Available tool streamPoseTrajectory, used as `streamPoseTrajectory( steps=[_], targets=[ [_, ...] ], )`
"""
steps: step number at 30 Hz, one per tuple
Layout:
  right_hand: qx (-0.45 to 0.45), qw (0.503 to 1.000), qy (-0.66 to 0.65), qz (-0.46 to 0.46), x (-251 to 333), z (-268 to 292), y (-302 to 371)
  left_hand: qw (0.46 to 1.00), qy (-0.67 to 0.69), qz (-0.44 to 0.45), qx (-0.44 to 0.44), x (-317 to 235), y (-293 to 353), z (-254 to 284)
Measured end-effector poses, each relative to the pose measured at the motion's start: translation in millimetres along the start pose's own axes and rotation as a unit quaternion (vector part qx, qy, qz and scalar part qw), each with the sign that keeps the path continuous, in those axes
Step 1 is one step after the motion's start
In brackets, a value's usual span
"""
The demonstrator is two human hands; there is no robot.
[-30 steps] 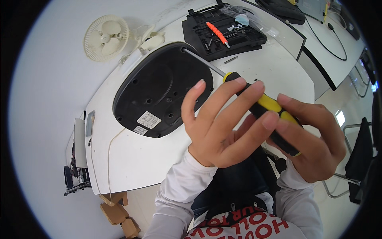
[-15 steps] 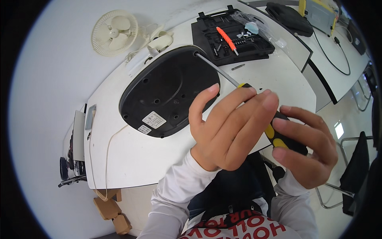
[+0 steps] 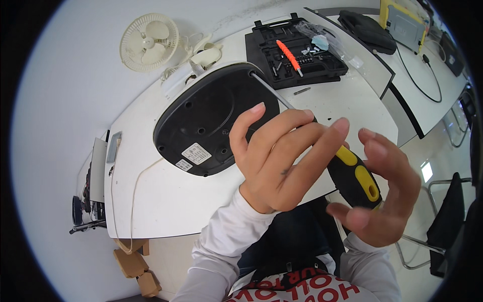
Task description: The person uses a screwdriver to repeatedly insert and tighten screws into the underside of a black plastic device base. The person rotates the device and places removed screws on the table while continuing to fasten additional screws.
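Note:
A black rounded base [image 3: 211, 113] with a white rim lies underside up on the table, showing several screw holes and two white labels. The screwdriver [image 3: 354, 176] has a black and yellow handle; its long metal shaft slants into a hole at the base's far right corner. My left hand [image 3: 282, 161] is curled around the screwdriver where shaft and handle meet, hiding that stretch. Around the handle's near end, my right hand [image 3: 395, 196] has its fingers spread apart, not wrapped on it. The screw and the tip inside the hole cannot be seen.
A cream fan head [image 3: 148, 43] stands beyond the base at left. At the back, an open black tool case [image 3: 322, 73] holds bits and an orange-red flexible shaft [image 3: 288, 55]. A loose bit [image 3: 302, 91] lies before it. A pale cord [image 3: 135, 201] trails over the front left edge.
My right hand's fingers have opened away from the screwdriver handle, and the handle has turned to show more yellow. My left hand keeps its hold, slightly shifted left.

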State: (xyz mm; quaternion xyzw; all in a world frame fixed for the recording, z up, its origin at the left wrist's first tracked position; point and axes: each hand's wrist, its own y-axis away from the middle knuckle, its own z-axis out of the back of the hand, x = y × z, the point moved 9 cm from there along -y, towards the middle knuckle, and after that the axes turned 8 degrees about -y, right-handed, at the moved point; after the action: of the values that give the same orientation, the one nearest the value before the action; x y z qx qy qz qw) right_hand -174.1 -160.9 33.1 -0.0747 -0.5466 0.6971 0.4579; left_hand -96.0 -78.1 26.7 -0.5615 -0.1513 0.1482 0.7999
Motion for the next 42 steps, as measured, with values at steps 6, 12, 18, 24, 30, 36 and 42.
streamPoseTrajectory(
  steps=[6, 12, 18, 24, 30, 36, 42],
  targets=[
    [0.040, 0.998, 0.026, 0.048, 2.0, 0.8, 5.2, 1.000, 0.030, 0.003, 0.007, 0.4, 2.5, 2.7],
    [0.019, 0.998, 0.028, 0.062, 1.6, 5.6, 6.2, 0.997, 0.066, 0.001, -0.032, 1.7, 3.6, 7.1],
    [-0.011, 0.997, 0.064, 0.031, -3.9, 5.8, 2.5, 0.999, 0.024, -0.033, 0.032, -2.7, -0.4, 6.9],
    [-0.037, 0.986, 0.150, 0.059, -1.1, 9.4, 6.6, 0.999, 0.002, -0.038, 0.036, -4.4, -3.7, 5.2],
    [-0.058, 0.984, 0.165, 0.035, -4.0, 7.5, 9.8, 0.999, 0.016, -0.039, 0.006, -3.7, -5.8, 6.7],
    [-0.053, 0.994, 0.098, -0.012, -7.9, 5.2, 15.7, 0.995, 0.062, -0.037, -0.066, -2.4, -7.5, 7.8],
    [-0.053, 0.990, 0.122, 0.051, 1.0, -1.4, 5.2, 0.997, 0.053, -0.047, -0.027, -8.2, -6.4, 2.9]
  ],
)
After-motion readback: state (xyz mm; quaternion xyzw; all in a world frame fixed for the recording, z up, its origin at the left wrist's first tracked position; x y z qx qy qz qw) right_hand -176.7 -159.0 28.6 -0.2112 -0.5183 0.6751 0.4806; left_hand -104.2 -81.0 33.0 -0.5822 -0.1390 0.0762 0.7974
